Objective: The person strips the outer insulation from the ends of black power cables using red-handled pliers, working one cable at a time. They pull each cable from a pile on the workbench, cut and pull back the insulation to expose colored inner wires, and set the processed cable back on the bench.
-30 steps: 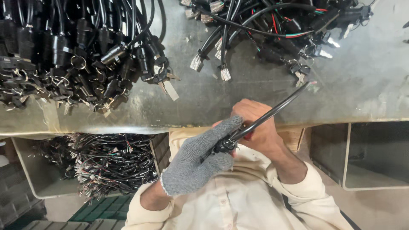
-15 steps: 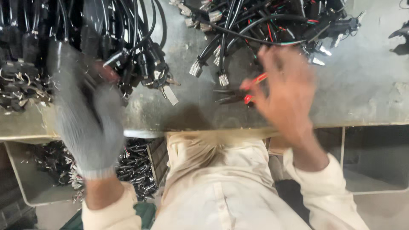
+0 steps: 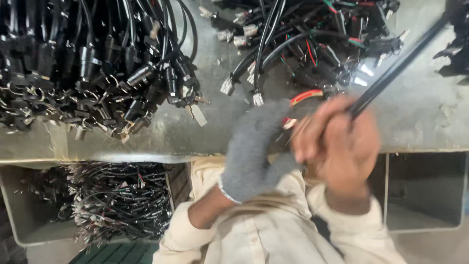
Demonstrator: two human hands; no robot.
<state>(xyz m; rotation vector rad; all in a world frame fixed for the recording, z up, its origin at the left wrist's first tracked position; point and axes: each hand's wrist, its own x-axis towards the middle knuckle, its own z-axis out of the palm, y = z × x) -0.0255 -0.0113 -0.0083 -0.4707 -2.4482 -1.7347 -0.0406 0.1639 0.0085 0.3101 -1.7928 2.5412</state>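
Hands back together at the table edge, right hand (image 3: 337, 142) fingers wrapped round black cable (image 3: 395, 66) slanting up-right, gloved left hand (image 3: 256, 146) fingers curled beside.

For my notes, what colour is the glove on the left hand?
Grey knit; the glove shows in the head view.

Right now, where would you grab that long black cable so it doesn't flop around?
Probably the straight black stretch of the cable, just past the bare right hand. It runs taut up to the right over bare metal table, so coming from above looks clear. The gloved left hand sits by its lower end.
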